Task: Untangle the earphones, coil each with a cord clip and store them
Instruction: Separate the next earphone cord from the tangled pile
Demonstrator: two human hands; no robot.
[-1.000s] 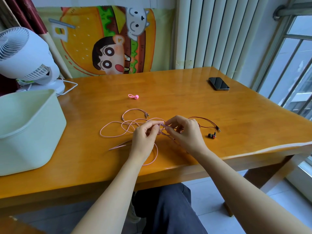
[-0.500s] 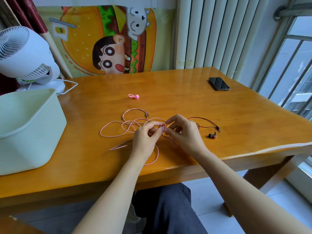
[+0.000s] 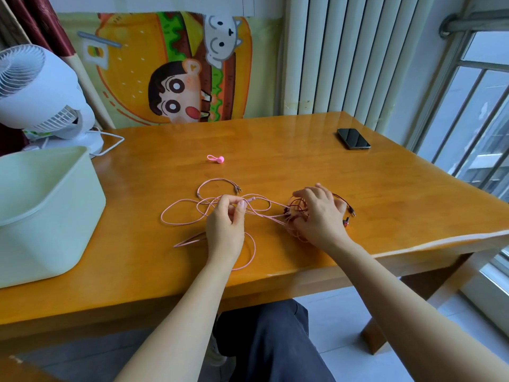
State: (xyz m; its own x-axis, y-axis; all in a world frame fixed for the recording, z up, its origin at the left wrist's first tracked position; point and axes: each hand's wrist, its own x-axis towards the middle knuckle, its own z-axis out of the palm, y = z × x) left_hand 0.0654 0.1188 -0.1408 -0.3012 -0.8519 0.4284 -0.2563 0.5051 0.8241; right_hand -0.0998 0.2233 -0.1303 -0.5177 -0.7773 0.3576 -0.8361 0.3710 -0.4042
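**Hands part, pink cord drawn out of the knot**

- A second ago both hands worked fingertip to fingertip at one spot. Now the right hand (image 3: 319,213) has gone off to the right, and pink strands run taut between the two.
- Left hand (image 3: 224,224): thumb and forefinger pinch the pink earphones (image 3: 217,179) near a small fitting on the cord. The rest of the cord is loose loops on the desk (image 3: 275,150).
- Right hand: fingers spread and bent over the dark red earphones (image 3: 296,205). I cannot tell if it truly grips.
- My reading: the two sets are coming apart but are not yet free. No coiling has begun, and the cord clip (image 3: 216,159) lies untouched further back.
- Room: the right hand is near the desk's right edge. One pink loop reaches close to the front edge. The bin (image 3: 55,216) stands well to the left and the phone (image 3: 354,138) far back.
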